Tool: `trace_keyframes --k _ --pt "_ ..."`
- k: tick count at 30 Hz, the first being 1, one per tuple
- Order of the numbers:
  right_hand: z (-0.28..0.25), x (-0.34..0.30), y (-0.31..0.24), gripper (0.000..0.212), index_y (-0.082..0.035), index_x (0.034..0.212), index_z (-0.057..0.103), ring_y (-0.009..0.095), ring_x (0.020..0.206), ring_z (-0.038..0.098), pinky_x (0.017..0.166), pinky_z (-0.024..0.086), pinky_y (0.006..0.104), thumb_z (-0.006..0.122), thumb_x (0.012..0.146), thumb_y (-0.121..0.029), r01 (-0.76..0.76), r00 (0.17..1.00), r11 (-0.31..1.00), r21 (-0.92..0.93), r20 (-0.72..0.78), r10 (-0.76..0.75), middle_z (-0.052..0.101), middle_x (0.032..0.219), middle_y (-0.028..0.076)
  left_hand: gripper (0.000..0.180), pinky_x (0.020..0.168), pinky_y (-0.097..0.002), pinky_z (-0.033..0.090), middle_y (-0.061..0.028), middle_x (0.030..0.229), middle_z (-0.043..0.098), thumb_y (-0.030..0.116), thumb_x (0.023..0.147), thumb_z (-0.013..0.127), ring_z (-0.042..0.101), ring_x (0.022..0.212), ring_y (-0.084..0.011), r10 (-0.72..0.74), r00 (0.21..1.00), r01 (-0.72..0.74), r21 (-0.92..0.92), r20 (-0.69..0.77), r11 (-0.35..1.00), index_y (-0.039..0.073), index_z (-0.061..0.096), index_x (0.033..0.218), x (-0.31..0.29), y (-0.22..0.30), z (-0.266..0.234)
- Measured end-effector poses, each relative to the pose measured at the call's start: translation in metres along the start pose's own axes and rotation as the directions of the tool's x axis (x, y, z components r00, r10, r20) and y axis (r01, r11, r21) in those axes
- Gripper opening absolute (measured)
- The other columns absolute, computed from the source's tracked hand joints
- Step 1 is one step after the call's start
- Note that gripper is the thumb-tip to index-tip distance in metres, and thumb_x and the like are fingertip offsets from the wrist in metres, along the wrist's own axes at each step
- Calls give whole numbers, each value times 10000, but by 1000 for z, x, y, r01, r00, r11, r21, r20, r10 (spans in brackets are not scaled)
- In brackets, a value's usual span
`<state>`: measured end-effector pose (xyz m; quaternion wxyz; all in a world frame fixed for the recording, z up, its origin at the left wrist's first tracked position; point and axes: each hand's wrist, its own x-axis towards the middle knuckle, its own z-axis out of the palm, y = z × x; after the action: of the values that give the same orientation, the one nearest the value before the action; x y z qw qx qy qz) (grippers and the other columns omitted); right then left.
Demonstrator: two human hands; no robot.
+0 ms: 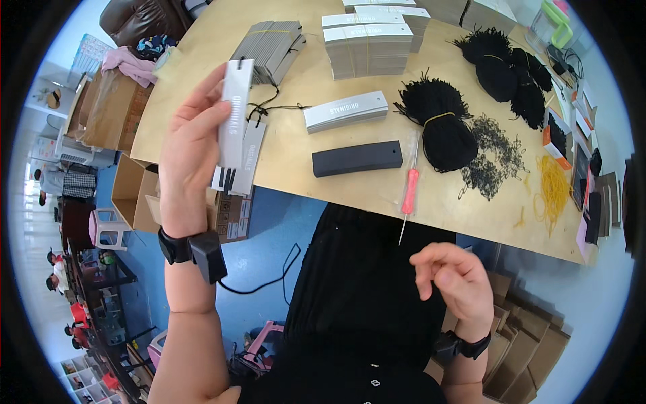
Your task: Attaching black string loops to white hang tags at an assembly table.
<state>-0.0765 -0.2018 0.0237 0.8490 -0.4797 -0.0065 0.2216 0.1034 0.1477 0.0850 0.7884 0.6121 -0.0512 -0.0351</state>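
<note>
My left hand (pixel 195 128) is raised over the table's left part and pinches a long grey hang tag (pixel 231 138) with a hole at its top, held upright between thumb and fingers. Partly behind it, other tags (pixel 250 158) with black cords hang over the table's edge. My right hand (pixel 461 279) is in front of the table edge, fingers loosely bent and apart, with nothing visible in it. Nearest to it is a thin hook tool (pixel 410 192) with a red handle, its metal tip jutting past the edge. A white tag stack (pixel 346 113) and a dark tag stack (pixel 356 159) lie mid-table.
Banded tag bundles (pixel 269 47) and taller tag stacks (pixel 370 54) stand at the back. To the right lie black cord bundles (pixel 444 128), a pile of black pins (pixel 494 155) and yellow rubber bands (pixel 554 192). Cardboard boxes (pixel 134 185) stand left of the table.
</note>
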Motion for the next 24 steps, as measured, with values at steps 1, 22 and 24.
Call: trace_keyframes --k 1,22,24 --pt "-1 -2 1 347 36 1224 630 107 774 604 727 488 236 621 974 -204 -29 1000 999 -16 4 29 650 926 76 506 969 -302 496 -132 1261 628 -78 895 525 627 1083 -174 49 997 -40 132 -66 990 -42 509 1399 4 -2 -8" --pt "-47 88 -34 166 -89 893 679 247 752 572 660 451 352 759 759 -33 -68 559 -238 -969 161 -814 579 866 36 266 841 -278 503 -118 1146 636 -152 850 579 632 1032 -230 242 911 -410 666 334 623 5 705 1024 -76 -84 99" --pt "-43 86 -32 176 -92 878 665 254 752 572 663 450 356 758 742 -28 -82 567 -207 -975 125 -814 579 866 37 330 775 -286 508 -117 1048 662 -172 799 589 647 948 -236 203 897 -406 550 392 730 44 733 1003 -77 -89 118"
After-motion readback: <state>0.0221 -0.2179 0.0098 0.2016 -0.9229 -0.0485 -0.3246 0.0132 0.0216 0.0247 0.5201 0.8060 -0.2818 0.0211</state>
